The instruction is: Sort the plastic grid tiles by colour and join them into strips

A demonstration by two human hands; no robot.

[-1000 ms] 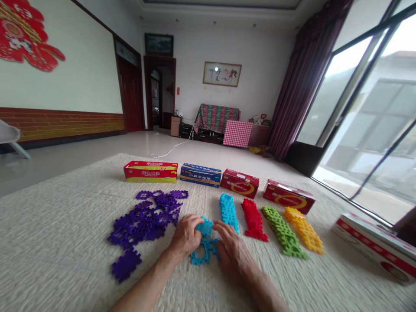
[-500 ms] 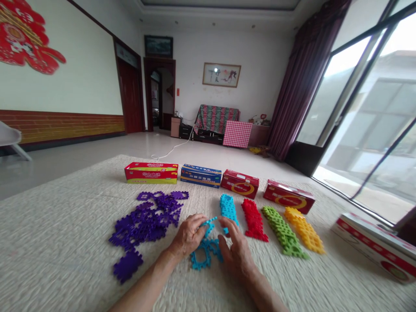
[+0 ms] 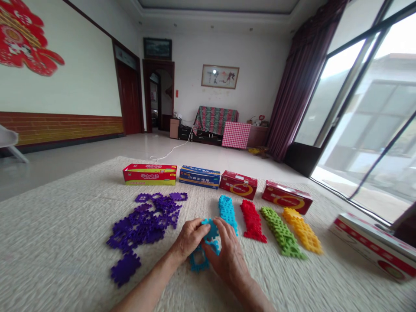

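Observation:
Both my hands sit low on a cream woven mat [image 3: 65, 242], in the middle of the view. My left hand [image 3: 190, 238] and my right hand [image 3: 225, 255] pinch a cyan interlocking plastic piece [image 3: 211, 230] between their fingers. Another cyan piece [image 3: 198, 260] lies just below, partly hidden by my hands and possibly touching the held piece. Close to my right fingers stands a cyan stack of pieces [image 3: 227, 213]. A purple heap of pieces [image 3: 144, 221] lies left of my left hand, with a single purple piece [image 3: 125, 268] nearer me.
Red [image 3: 251, 221], green [image 3: 281, 232] and yellow [image 3: 302, 229] piece stacks lie to the right. Several cardboard boxes [image 3: 149, 174] stand in a row behind them, and a red-and-white box [image 3: 373, 247] lies at right. Beyond the mat is a tiled floor [image 3: 97, 149].
My hands have closed in on the cyan piece from either side, my right hand moving left and away from the cyan stack. The view has tilted slightly.

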